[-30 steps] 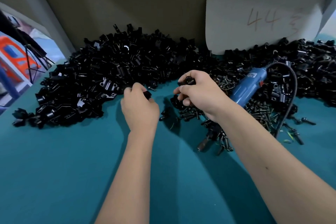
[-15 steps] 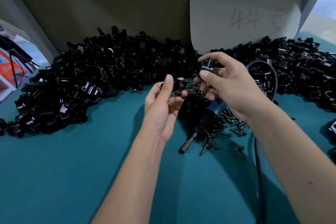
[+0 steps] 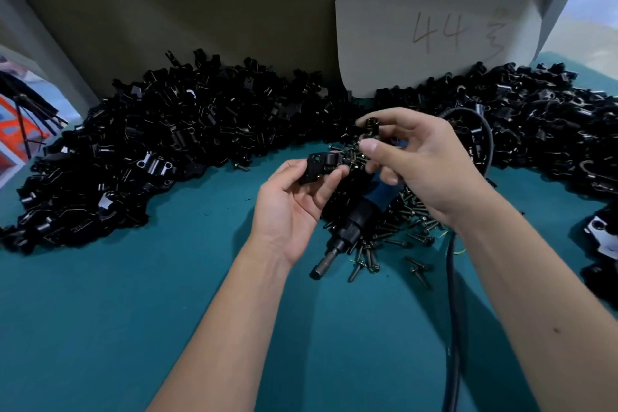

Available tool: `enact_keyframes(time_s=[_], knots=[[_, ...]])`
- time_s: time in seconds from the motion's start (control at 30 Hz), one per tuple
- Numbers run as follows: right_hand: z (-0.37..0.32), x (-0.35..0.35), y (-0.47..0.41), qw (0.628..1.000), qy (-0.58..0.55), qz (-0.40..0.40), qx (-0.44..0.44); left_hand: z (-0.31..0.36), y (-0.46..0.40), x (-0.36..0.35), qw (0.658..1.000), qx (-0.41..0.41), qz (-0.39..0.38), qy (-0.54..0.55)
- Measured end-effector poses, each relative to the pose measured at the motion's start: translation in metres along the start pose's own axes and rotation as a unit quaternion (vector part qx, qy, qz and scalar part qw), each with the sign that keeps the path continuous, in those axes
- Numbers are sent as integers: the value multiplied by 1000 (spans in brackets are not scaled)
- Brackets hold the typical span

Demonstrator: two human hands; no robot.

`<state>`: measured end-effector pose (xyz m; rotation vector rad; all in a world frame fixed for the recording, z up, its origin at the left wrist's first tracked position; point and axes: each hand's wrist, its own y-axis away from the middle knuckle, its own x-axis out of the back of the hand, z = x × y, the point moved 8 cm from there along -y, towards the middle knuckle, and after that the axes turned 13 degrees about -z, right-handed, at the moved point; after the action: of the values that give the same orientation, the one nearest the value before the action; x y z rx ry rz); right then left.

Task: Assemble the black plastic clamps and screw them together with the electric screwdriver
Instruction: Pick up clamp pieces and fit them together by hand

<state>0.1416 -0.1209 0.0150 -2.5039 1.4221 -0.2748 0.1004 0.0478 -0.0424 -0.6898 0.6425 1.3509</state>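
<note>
My left hand (image 3: 294, 201) is turned palm up and holds a black clamp half (image 3: 319, 165) between thumb and fingertips. A little to its right and higher, my right hand (image 3: 424, 167) pinches a second small black clamp piece (image 3: 369, 127) between thumb and forefinger. The two pieces are close but apart. Below both hands the blue electric screwdriver (image 3: 364, 214) lies on the teal table, its bit end pointing toward me, on a heap of dark screws (image 3: 398, 231).
A long pile of black clamp parts (image 3: 160, 150) fills the back left and another pile (image 3: 551, 130) the back right. A white card marked 44 (image 3: 438, 27) leans on the back wall. The screwdriver's black cable (image 3: 454, 311) runs toward me beside my right forearm.
Both hands have lifted off the piles and come together over the screwdriver. My left hand has turned palm up with its clamp half, and my right holds its piece above it.
</note>
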Motion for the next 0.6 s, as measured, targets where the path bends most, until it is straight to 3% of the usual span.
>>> enact_keyframes(time_s=[0.3,0.43,0.6], knots=[[0,-16,-2,994,102,-44,10,11,1,-2,970,-67,55,-227],[-3,-12,-1,994,108,-10,10,10,3,-2,973,-56,69,-211],[-14,-13,-1,983,180,-14,39,2,2,-7,988,-29,16,-152]])
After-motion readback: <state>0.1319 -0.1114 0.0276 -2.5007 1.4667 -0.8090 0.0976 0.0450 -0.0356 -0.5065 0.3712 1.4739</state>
